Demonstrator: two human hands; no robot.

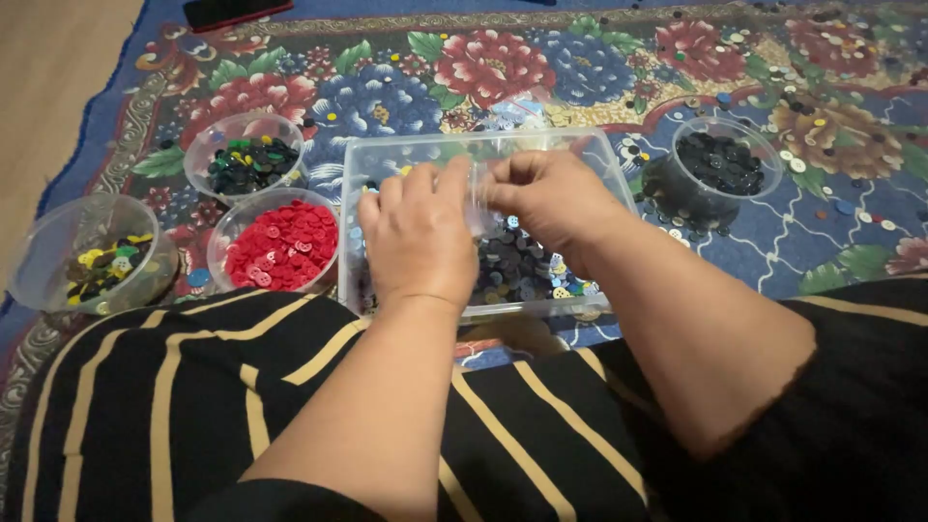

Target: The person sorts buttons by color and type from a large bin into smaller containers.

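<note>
Two hands mid-frame over clear rectangular tub (619,169) of mixed buttons (522,266). We see left hand (418,237) and right hand (551,198) fingertips pinched together on small clear piece (478,193), hard to identify. Likely light, slippery, thin; grip by edges.

I note a rectangular tub (377,155) of mixed buttons (522,266) ahead of my lap, on the rug (793,242). Both hands meet over it, left hand (418,237) beside right hand (546,198). Three round button bowls (58,232) (198,145) (232,227) sit to its left, a fourth (764,140) to its right among loose buttons (802,58).
</note>
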